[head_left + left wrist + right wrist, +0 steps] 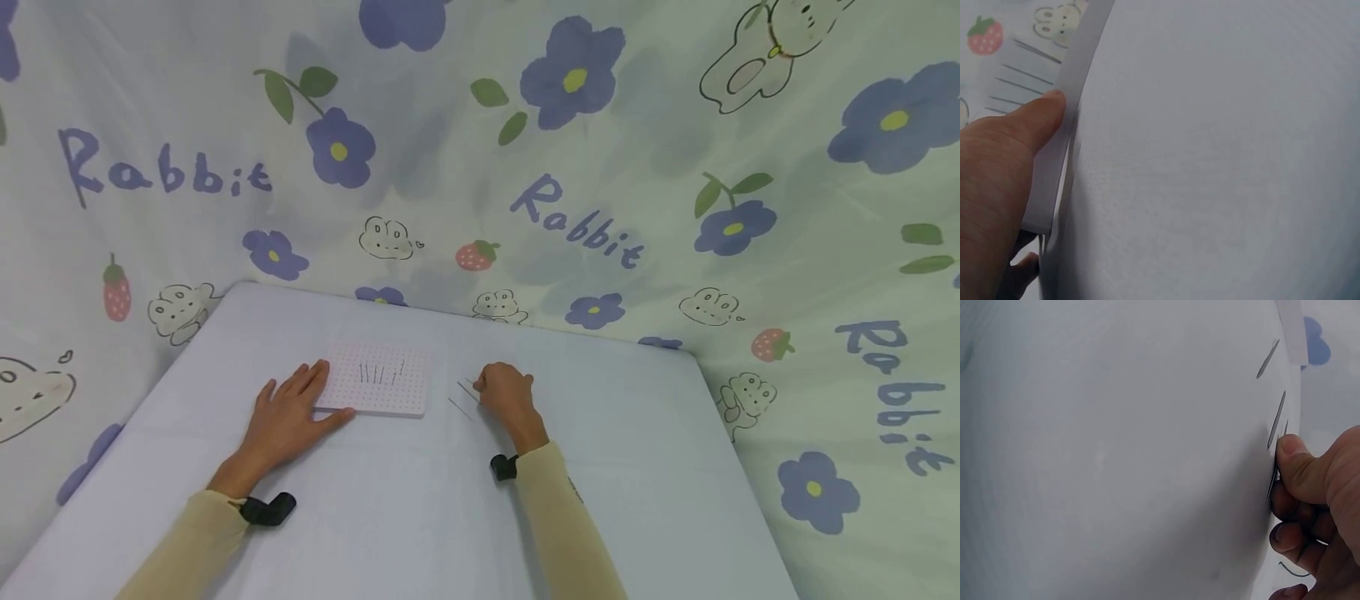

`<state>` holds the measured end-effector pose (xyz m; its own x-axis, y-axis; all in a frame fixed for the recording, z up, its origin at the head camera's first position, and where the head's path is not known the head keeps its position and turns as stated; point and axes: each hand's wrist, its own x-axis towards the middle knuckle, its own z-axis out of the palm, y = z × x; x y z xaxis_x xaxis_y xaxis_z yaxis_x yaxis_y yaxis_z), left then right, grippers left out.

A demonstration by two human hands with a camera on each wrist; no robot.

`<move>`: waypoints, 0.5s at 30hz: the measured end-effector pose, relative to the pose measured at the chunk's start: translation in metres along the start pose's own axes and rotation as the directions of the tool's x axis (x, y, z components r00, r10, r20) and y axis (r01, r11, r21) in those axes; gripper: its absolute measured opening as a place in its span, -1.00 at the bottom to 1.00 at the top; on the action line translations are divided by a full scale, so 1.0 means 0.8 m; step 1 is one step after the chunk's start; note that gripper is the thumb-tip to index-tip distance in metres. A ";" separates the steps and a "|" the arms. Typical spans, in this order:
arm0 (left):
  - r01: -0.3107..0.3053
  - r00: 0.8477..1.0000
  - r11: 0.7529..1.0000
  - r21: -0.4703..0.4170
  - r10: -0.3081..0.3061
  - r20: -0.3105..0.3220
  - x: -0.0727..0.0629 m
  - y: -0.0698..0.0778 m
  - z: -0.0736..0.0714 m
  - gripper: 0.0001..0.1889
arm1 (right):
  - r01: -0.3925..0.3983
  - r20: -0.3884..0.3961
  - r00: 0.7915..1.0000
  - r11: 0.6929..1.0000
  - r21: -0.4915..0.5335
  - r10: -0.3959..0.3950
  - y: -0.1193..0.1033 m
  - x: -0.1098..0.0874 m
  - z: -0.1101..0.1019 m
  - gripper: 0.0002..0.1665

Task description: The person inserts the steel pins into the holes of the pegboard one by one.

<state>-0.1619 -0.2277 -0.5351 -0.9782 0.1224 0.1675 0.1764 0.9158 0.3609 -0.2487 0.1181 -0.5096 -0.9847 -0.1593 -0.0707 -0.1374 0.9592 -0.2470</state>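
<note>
the left hand (287, 419) rests spread at the eight o'clock edge of the white board (408, 401); at the board's three o'clock, the right hand (509, 397) pinches a pin (1273, 478) beside loose pins (1277, 419). a light grip should lift it without nudging the others.

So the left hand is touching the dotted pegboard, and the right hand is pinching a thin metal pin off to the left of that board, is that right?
Not quite: the right hand is to the right of the dotted pegboard, not the left, as the head view shows. The left hand does touch the board, and the right pinches a thin metal pin.
</note>
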 end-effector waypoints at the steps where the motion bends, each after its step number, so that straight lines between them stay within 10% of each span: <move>1: -0.001 1.000 1.000 -0.002 0.001 0.001 0.000 0.000 0.000 0.08 | 0.001 0.002 1.000 1.000 0.005 -0.001 0.001 0.000 0.000 -0.96; 15: 0.003 1.000 1.000 0.003 -0.003 -0.004 -0.001 0.003 -0.001 0.08 | -0.002 0.009 1.000 0.999 0.045 0.002 0.008 0.003 0.006 -0.88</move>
<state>-0.1610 -0.2262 -0.5337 -0.9783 0.1183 0.1701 0.1732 0.9175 0.3582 -0.2518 0.1223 -0.5158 -0.9839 -0.1596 -0.0799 -0.1303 0.9482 -0.2897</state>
